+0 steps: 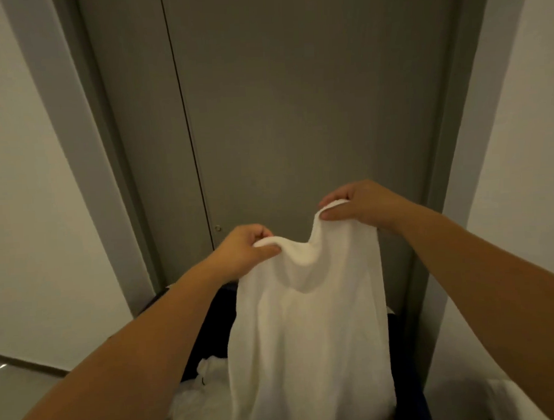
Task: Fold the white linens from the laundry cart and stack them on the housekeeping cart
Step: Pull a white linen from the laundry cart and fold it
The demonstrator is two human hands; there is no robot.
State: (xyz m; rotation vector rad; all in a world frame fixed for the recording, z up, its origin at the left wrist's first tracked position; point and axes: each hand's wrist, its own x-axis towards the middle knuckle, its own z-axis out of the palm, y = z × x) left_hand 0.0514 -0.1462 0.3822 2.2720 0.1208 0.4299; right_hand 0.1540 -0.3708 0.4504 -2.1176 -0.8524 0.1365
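A white towel (309, 329) hangs in front of me, held up by its top edge. My left hand (244, 247) pinches the top edge at the left. My right hand (358, 206) pinches the top edge at the right, a little higher. The cloth sags in a dip between the two hands. Its lower part drops into the dark laundry cart (223, 310) below, where more white linens (198, 400) lie crumpled. The towel's bottom edge is hidden.
A grey double door (281, 114) stands close ahead, set in a grey frame. White walls (25, 220) flank it on both sides. A strip of shiny floor (13, 383) shows at the lower left. Something white (512, 399) lies at the lower right.
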